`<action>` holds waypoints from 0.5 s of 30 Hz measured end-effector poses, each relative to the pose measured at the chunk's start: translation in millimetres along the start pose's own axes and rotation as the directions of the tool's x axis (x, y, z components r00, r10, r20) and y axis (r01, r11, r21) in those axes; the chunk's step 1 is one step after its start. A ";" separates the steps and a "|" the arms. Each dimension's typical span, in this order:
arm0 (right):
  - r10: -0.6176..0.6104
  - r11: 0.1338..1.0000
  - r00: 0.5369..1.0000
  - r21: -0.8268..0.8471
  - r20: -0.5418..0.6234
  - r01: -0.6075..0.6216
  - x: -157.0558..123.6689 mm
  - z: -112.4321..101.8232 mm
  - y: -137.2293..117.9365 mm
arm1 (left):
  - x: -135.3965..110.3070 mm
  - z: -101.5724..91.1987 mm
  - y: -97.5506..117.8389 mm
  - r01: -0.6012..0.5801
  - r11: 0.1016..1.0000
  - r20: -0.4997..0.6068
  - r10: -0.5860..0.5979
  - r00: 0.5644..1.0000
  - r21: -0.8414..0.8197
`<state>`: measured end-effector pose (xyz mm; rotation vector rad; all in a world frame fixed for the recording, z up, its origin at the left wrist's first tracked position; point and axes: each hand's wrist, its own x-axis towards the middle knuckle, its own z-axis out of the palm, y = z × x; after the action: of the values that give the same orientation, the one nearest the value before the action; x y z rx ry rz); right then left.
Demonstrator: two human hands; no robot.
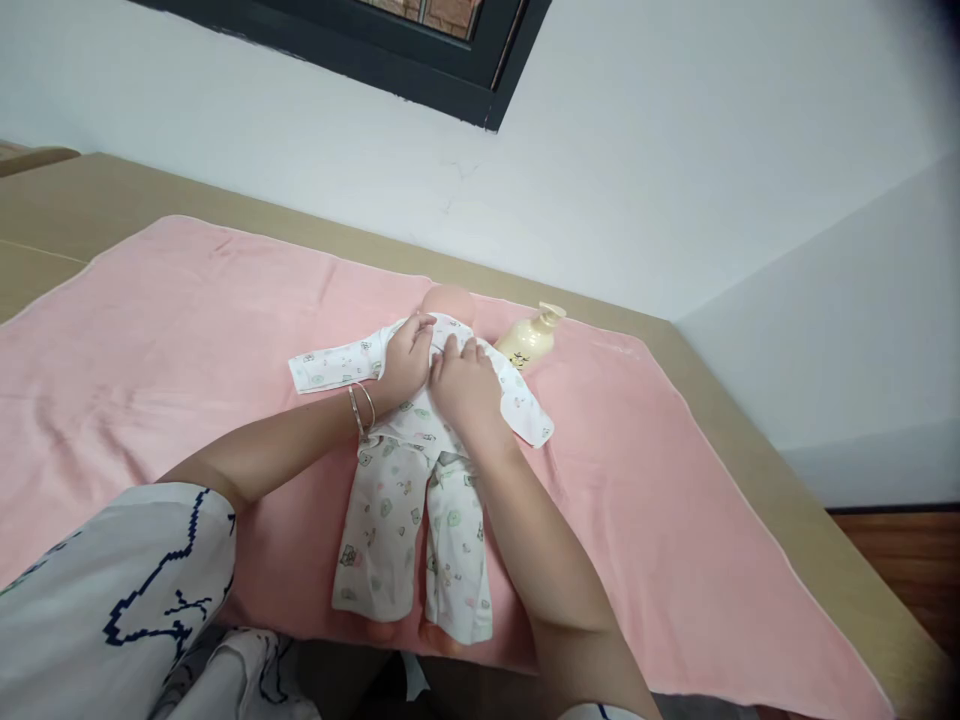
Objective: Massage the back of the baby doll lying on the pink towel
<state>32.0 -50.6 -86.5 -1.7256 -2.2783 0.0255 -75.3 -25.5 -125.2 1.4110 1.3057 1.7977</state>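
Observation:
A doll lies on its back on a pink blanket, dressed in a white printed baby shirt and matching baby pants. Its head points away from me and its feet peek out of the pant legs near the front edge. My left hand is at the shirt's chest, below the collar, fingers bent at the fabric. Beside it, my right hand rests on the other side of the chest with curled fingers on the cloth. Both sets of fingertips are partly hidden. The shirt's sleeves spread out to either side.
A cream pump bottle leans or lies by the doll's shoulder on the right. The pink blanket covers much of a wooden table. Behind it stands a white wall with a dark window frame.

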 end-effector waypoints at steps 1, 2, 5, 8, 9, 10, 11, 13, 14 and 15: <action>-0.070 0.997 0.998 -0.019 0.010 0.070 -3.0 -0.5 -4.5 | 0.3 -0.2 -0.3 -0.002 1.000 -0.001 0.002 1.000 -0.003; -0.156 0.988 0.987 -0.018 0.029 0.156 -3.5 -0.7 -6.2 | 1.0 -0.3 -0.8 -0.001 1.000 0.002 0.001 1.000 -0.004; -0.367 0.927 0.927 0.104 0.069 0.360 9.2 0.7 6.8 | 2.9 -0.2 -3.0 0.004 1.000 0.005 -0.005 1.000 0.015; -0.309 0.930 0.950 0.218 0.035 0.295 26.5 3.9 28.4 | 2.2 0.1 -3.0 -0.012 0.997 0.028 0.010 1.000 0.083; -0.231 0.952 0.973 0.215 0.028 0.219 28.8 4.9 32.0 | 1.4 0.0 -2.4 -0.022 0.993 0.037 0.018 0.999 0.114; -0.144 0.972 0.989 0.192 0.024 0.136 28.6 5.8 32.6 | 0.5 0.0 -1.6 -0.032 0.989 0.046 0.025 0.999 0.146; -0.067 0.986 0.998 0.154 0.018 0.063 25.8 6.7 30.4 | -0.4 -0.1 -0.9 -0.039 0.984 0.053 0.030 0.998 0.175; 0.002 0.998 1.000 0.063 -0.016 -0.001 15.4 8.5 19.9 | -1.4 -0.5 -0.3 -0.046 0.978 0.058 0.035 0.998 0.205; -0.018 0.999 0.999 0.028 -0.041 0.019 9.7 9.3 13.6 | -1.3 -0.7 -0.7 -0.048 0.978 0.059 0.037 0.998 0.203; -0.065 0.998 0.996 0.005 -0.062 0.065 4.9 10.0 8.0 | -0.9 -0.9 -1.3 -0.048 0.980 0.058 0.038 0.998 0.195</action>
<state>36.0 -42.2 -96.5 -1.6246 -2.2852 -0.0327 -76.0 -26.1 -126.8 1.5925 1.4683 1.6826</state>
